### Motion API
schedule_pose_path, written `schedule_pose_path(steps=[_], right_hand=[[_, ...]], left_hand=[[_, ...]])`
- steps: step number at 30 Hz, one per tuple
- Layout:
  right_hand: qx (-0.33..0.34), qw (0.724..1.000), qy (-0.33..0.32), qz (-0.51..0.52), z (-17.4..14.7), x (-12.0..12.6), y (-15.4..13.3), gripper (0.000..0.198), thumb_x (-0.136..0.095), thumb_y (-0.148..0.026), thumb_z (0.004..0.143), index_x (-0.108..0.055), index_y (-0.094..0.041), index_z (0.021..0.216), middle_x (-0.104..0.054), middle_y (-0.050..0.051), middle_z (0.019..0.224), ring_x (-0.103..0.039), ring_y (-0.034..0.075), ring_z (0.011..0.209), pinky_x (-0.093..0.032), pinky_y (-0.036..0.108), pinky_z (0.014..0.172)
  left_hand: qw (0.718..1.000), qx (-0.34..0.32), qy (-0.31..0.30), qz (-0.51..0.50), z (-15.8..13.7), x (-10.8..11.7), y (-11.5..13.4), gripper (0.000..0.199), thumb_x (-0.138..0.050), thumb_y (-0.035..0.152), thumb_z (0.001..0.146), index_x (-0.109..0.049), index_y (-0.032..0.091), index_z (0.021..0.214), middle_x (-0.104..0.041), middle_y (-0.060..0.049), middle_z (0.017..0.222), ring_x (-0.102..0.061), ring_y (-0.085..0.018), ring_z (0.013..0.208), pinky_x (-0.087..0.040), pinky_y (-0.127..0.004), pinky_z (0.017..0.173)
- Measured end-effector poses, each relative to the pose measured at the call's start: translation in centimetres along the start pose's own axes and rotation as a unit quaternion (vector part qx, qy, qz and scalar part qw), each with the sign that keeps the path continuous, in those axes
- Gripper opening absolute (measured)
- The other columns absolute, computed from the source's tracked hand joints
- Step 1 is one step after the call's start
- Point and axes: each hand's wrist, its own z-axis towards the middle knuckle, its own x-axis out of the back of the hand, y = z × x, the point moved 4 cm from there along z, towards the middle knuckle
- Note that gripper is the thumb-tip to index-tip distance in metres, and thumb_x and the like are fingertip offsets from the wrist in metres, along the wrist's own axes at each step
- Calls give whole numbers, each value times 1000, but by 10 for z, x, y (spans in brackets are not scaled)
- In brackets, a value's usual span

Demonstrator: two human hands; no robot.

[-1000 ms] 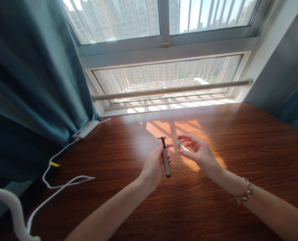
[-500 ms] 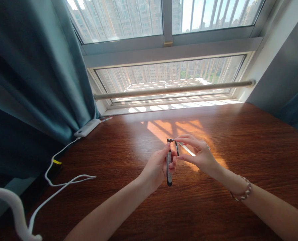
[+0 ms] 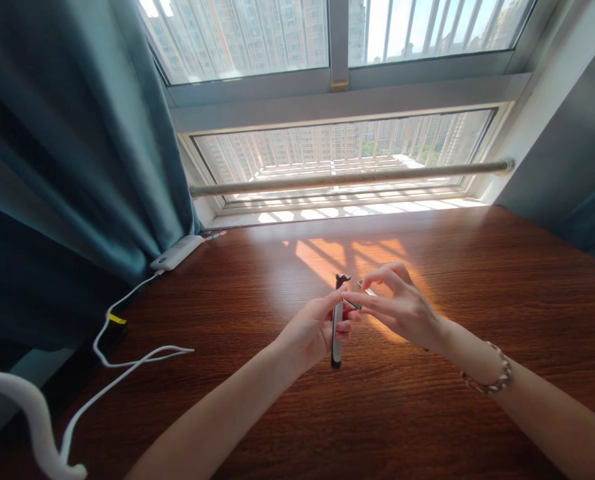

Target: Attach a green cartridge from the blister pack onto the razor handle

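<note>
My left hand (image 3: 313, 328) is closed around a slim black tool handle (image 3: 336, 343) with a pale grey ribbed inlay. The handle stands nearly upright in the view, and a small dark head (image 3: 343, 277) sticks out above my thumb. Its exact kind is too small to make out. My right hand (image 3: 407, 310) is beside it, fingertips pinching a thin dark strip (image 3: 355, 305) close to my left thumb. Part of that strip is covered by the fingers. Behind my right fingers a narrow silvery piece (image 3: 367, 289) shows, mostly hidden.
A brown wooden tabletop (image 3: 257, 287) stretches to the window sill, with sunlight patches near my hands. At the left, a white power strip (image 3: 178, 253) lies by the blue curtain (image 3: 92, 120), its white cable (image 3: 108, 363) running forward. A rail (image 3: 347, 180) crosses the window.
My right hand has turned, its fingers closing together lower against the left thumb. The thin dark strip has swung from nearly upright to nearly flat. My left hand keeps hold of the handle.
</note>
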Motion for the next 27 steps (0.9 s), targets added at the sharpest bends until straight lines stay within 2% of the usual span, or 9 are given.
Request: schedule_pose_path(steps=[6, 15, 19, 24, 27], right_hand=[[6, 1000, -6, 2, 0, -1, 2, 52, -53, -11, 80, -45, -39, 124, -48, 4, 96, -40, 18, 88, -43, 33, 79], [-35, 998, 34, 49, 1, -3, 1, 40, -54, -12, 80, -55, -33, 115, -50, 4, 96, -44, 17, 87, -45, 33, 78], [-73, 991, 69, 86, 0, -4, 2, 32, -55, -16, 80, -60, -28, 109, -53, 5, 93, -49, 15, 83, -46, 32, 74], [-117, 985, 33, 119, -1, -11, 0, 24, -50, -16, 82, -63, -24, 101, -57, 5, 89, -55, 14, 77, -47, 27, 65], [-183, 975, 35, 125, -1, -10, 1, 23, -50, -17, 82, -62, -21, 101, -60, 5, 86, -57, 14, 75, -47, 26, 62]], left_hand=[[999, -36, -9, -17, -3, -4, 2, 24, -58, 35, 76, -62, 11, 79, -56, -5, 71, -38, -2, 49, -30, -14, 45], [995, -82, -32, -40, -2, -9, 0, 28, -56, 37, 77, -60, 9, 76, -50, -1, 68, -33, -2, 47, -28, -14, 43], [992, -99, -24, -69, -3, -11, -1, 24, -57, 32, 78, -60, 8, 76, -47, 0, 64, -32, -1, 47, -28, -13, 42], [992, -70, -26, -103, 0, -9, -5, 17, -56, 23, 79, -61, 6, 77, -53, -3, 68, -35, 0, 46, -30, -10, 41], [991, -71, 15, -109, 3, -4, -5, 18, -53, 22, 81, -61, 6, 81, -58, -6, 74, -44, -2, 50, -38, -12, 45]])
